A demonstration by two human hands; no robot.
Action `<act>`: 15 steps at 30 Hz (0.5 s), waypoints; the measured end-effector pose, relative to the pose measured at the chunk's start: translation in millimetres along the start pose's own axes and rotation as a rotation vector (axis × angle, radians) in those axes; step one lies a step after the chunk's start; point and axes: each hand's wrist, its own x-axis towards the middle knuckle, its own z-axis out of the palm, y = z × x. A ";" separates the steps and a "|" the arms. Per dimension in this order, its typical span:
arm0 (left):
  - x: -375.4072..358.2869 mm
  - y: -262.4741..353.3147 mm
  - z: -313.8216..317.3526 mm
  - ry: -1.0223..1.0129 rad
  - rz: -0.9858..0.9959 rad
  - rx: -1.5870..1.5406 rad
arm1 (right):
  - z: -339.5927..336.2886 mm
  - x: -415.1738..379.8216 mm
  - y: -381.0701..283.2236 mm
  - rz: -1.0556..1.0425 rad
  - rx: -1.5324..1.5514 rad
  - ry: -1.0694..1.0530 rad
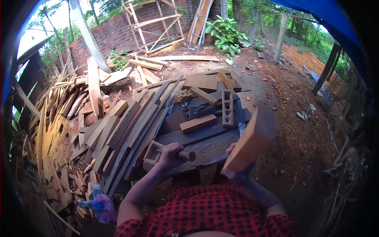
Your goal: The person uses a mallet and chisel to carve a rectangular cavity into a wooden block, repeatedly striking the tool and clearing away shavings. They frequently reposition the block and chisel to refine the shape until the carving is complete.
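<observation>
My left hand (170,156) is closed around a short tool with a rounded wooden handle (187,155), most of it hidden by my fingers. Just left of that hand, at the bench's near edge, lies a small wooden block with a hollow (151,153); a thin grey piece shows between the block and my knuckles. Held up at the right, a large brown wooden block (252,140) stands tilted in my right hand (240,174). Fingertips show at its left edge, while the rest of the grip is partly hidden. The dark plank bench (201,146) is in front of me.
On the bench are a block with several square holes (227,108), a reddish-brown block (198,123) and other offcuts. Long planks (140,122) are stacked along its left side. Plastic bottles (90,204) are low at the left. Farther back stand a timber frame (158,21) and a brick wall (106,33).
</observation>
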 end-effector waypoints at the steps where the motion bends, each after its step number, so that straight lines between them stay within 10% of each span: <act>1: -0.1 0.3 1.2 -0.007 -0.005 -0.016 | 2.2 -6.1 6.9 0.018 -0.142 -0.141; 8: -5.8 -6.5 3.0 -0.020 -0.016 -0.024 | -10.0 -1.5 60.3 0.233 -0.172 -0.380; 15: -7.3 -1.5 -0.5 0.032 -0.018 0.000 | -38.3 41.8 104.8 0.232 -1.007 -0.317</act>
